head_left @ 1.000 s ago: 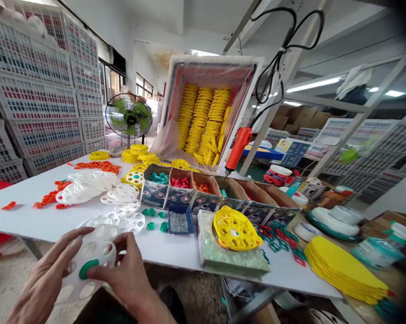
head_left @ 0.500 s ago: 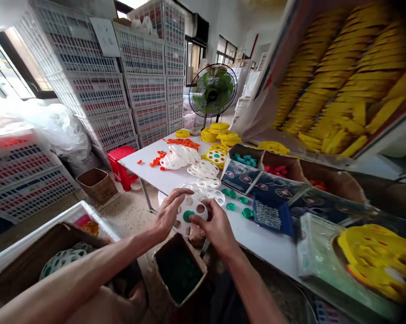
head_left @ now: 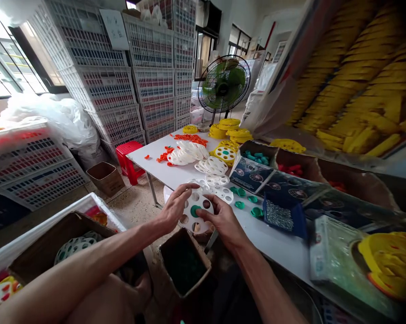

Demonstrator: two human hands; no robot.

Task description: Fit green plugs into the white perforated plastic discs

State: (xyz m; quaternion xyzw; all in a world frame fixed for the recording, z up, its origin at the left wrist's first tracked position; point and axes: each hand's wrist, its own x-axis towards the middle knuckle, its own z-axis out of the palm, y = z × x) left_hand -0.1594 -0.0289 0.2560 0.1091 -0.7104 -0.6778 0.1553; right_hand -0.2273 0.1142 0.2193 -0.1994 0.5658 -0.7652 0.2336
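A perforated white disc (head_left: pixel 189 212) is held between both hands, just off the near edge of the surface (head_left: pixel 245 234). Its right rim is gripped by the fingers of the right hand (head_left: pixel 228 221), with the thumb set on a green piece (head_left: pixel 194 210) at the disc's centre; the left rim is steadied by the extended fingers of the left hand (head_left: pixel 174 208). Since the earlier pictures the view has been swung leftward and an open carton (head_left: pixel 199 277) brought into sight below the hands, its dark contents not clearly legible. The grip itself is unchanged: nothing has been released, and the fitting of the green piece is judged still in hand, its full seating unconfirmed. Along the near edge, loose green caps (head_left: pixel 239 204) are noted between the spread white discs (head_left: pixel 216 180) and a blue tray (head_left: pixel 299 220) of small metal parts (head_left: pixel 279 216). Orange pieces (head_left: pixel 191 139) are found toward the far left corner, yellow parts (head_left: pixel 229 124) beside the far edge.
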